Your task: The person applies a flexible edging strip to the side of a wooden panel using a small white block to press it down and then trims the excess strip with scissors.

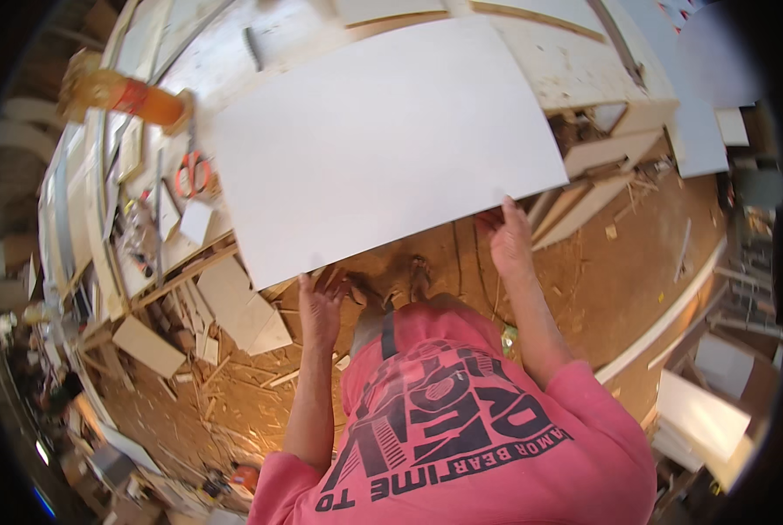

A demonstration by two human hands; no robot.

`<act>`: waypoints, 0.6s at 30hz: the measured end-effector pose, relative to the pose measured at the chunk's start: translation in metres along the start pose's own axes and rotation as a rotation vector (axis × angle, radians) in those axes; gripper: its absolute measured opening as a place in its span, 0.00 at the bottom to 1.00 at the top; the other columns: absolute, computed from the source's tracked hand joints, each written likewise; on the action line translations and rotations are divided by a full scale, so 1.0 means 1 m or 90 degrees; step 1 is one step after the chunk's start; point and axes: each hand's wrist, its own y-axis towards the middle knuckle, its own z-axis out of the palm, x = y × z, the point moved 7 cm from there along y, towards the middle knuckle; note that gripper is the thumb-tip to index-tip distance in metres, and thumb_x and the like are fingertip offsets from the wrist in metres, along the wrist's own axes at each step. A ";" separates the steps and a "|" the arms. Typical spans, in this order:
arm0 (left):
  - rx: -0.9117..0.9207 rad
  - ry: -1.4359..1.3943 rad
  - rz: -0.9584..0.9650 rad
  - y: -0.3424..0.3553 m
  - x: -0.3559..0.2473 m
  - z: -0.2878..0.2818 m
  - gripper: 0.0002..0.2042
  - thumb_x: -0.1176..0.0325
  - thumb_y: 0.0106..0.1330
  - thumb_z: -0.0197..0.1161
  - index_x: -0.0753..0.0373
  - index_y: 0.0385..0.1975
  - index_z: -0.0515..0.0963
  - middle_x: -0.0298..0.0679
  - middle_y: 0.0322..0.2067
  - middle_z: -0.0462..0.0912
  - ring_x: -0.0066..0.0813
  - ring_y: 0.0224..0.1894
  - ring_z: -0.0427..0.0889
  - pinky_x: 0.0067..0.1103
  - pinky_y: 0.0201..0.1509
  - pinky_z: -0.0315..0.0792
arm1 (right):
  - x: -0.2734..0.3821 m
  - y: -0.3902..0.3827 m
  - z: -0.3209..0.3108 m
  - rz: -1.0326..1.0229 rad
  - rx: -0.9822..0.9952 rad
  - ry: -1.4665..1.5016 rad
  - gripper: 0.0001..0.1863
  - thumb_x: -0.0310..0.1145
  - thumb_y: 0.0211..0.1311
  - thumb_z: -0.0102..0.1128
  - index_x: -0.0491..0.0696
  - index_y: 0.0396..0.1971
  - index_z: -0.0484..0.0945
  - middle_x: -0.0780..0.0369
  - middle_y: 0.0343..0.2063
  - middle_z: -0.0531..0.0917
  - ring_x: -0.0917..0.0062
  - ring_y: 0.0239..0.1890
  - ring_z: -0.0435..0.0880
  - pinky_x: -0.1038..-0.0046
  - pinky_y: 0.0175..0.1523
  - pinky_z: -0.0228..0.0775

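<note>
A large white board [383, 140] lies across the workbench, its near edge jutting out over the floor toward me. My left hand [321, 306] grips that edge by the near left corner, thumb on top and fingers underneath. Farther right along the same edge, my right hand [508, 234] holds the board in the same way, with its fingers partly hidden below. To the left of the board on the bench are orange-handled scissors [193, 175] and a bottle of orange drink [133, 98].
Wood offcuts [243, 306] and scraps litter the floor below the bench at left. More board pieces [593, 188] lean under its right side. Panels [702, 411] are stacked at the far right. A dark narrow strip [252, 49] lies behind the board.
</note>
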 end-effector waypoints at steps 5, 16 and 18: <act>-0.083 0.105 0.037 -0.004 -0.036 -0.031 0.26 0.50 0.71 0.49 0.62 0.61 0.58 0.51 0.57 0.68 0.43 0.57 0.72 0.37 0.59 0.69 | -0.003 -0.003 -0.007 0.024 0.059 0.190 0.23 0.49 0.66 0.55 0.49 0.53 0.71 0.61 0.46 0.78 0.71 0.47 0.77 0.67 0.54 0.72; -0.280 0.827 0.474 0.012 -0.212 -0.083 0.21 0.65 0.62 0.63 0.62 0.55 0.70 0.49 0.52 0.71 0.42 0.54 0.71 0.33 0.57 0.67 | -0.028 0.005 -0.007 0.028 -0.043 0.186 0.32 0.56 0.66 0.51 0.52 0.62 0.63 0.64 0.57 0.72 0.70 0.57 0.71 0.66 0.59 0.67; -0.219 0.923 0.539 0.047 -0.240 -0.068 0.26 0.63 0.58 0.65 0.61 0.57 0.69 0.53 0.57 0.67 0.50 0.61 0.64 0.37 0.64 0.61 | -0.032 0.009 -0.007 0.022 -0.059 0.174 0.31 0.58 0.65 0.50 0.53 0.60 0.65 0.64 0.56 0.72 0.70 0.54 0.73 0.65 0.57 0.68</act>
